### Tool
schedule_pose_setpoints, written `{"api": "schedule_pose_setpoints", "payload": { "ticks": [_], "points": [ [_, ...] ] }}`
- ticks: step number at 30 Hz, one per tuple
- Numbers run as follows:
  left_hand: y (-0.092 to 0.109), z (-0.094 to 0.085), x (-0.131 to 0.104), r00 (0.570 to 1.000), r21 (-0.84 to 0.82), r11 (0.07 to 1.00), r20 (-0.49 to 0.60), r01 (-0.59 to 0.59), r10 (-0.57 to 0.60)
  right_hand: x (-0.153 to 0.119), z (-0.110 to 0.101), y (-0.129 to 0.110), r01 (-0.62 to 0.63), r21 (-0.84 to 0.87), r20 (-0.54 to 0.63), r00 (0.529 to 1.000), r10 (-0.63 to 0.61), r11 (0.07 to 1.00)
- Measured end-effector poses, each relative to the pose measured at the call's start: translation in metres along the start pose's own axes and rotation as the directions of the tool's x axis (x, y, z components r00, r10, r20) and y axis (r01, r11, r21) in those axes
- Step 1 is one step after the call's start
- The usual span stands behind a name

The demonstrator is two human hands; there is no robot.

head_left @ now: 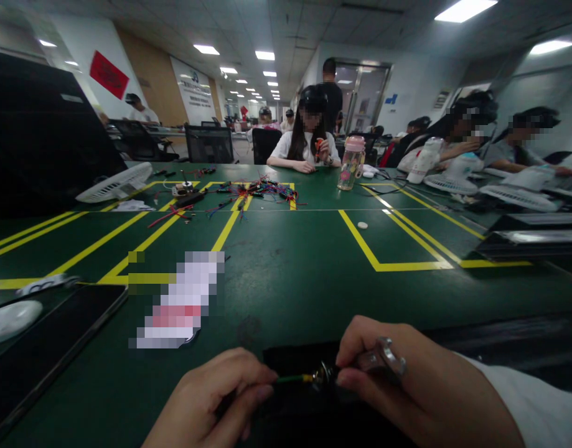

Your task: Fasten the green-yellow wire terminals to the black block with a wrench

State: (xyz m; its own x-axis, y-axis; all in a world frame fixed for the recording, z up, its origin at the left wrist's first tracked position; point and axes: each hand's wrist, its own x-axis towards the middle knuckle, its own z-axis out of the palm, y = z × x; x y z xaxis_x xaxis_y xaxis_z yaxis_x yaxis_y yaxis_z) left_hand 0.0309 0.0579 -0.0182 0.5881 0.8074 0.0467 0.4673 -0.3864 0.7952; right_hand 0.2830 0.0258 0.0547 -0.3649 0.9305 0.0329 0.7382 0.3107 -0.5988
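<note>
Thumb and fingers of my left hand (220,395) are pinched round a thin green wire (290,378) that has a yellow end. The wire points right and meets a small round part (323,374), dark with shiny metal, though the joint is too blurred to make out. That part is gripped between the fingertips of my right hand (426,379). A metal piece with a forked, curved end (383,359) also sticks out of my right hand; its kind is unclear. Below both hands is black material (286,410) on the green table.
Blurred-out patches cover a pale object (183,305) on the left. Tangled wires (267,190) lie farther back, near a white fan (115,183). A pink-lidded bottle (351,165) stands by a seated person (309,143). White fans (454,177) and other people are on the right.
</note>
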Motion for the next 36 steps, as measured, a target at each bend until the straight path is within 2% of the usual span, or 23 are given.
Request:
{"api": "schedule_pose_setpoints", "payload": {
  "ticks": [4,9,14,17,21,23,25,29,33,36],
  "points": [
    [-0.001,0.000,-0.002,1.000,-0.002,1.000,-0.003,0.005,-0.005,-0.001,0.006,0.003,0.064,-0.035,-0.041,0.997,-0.066,0.997],
    [0.000,0.000,-0.003,1.000,-0.019,1.000,-0.004,0.009,-0.009,0.001,0.009,0.002,0.072,-0.055,-0.033,0.997,-0.074,0.996],
    [0.001,0.000,-0.002,1.000,-0.023,1.000,-0.010,-0.001,0.000,0.006,-0.001,-0.008,0.045,-0.094,0.068,0.997,-0.039,0.995],
    [0.001,-0.001,-0.002,1.000,-0.027,1.000,0.001,0.004,-0.004,0.012,-0.011,-0.012,0.049,-0.111,0.166,0.986,-0.030,0.993],
    [0.002,-0.001,-0.002,1.000,-0.025,1.000,-0.004,0.006,-0.006,0.026,-0.025,-0.009,0.186,-0.032,0.336,0.927,-0.165,0.982],
    [0.002,-0.001,-0.003,1.000,-0.017,1.000,-0.001,0.000,0.000,0.032,-0.029,-0.006,0.242,0.032,0.373,0.897,-0.236,0.970],
    [0.003,-0.001,-0.003,1.000,-0.013,1.000,0.000,-0.008,0.008,0.035,-0.029,-0.002,0.219,0.070,0.345,0.910,-0.230,0.973],
    [0.003,-0.001,-0.002,1.000,-0.013,1.000,-0.020,-0.016,0.016,0.029,-0.024,0.003,0.011,0.162,0.172,0.984,-0.039,0.987],
    [0.003,0.000,-0.001,0.999,-0.013,1.000,-0.033,-0.025,0.025,0.014,-0.014,0.000,-0.032,0.112,0.058,0.998,0.026,0.993],
    [0.003,-0.001,-0.001,1.000,-0.026,1.000,-0.022,-0.006,0.005,0.008,-0.007,-0.003,-0.066,0.097,0.068,0.996,0.059,0.993]
  ]
}}
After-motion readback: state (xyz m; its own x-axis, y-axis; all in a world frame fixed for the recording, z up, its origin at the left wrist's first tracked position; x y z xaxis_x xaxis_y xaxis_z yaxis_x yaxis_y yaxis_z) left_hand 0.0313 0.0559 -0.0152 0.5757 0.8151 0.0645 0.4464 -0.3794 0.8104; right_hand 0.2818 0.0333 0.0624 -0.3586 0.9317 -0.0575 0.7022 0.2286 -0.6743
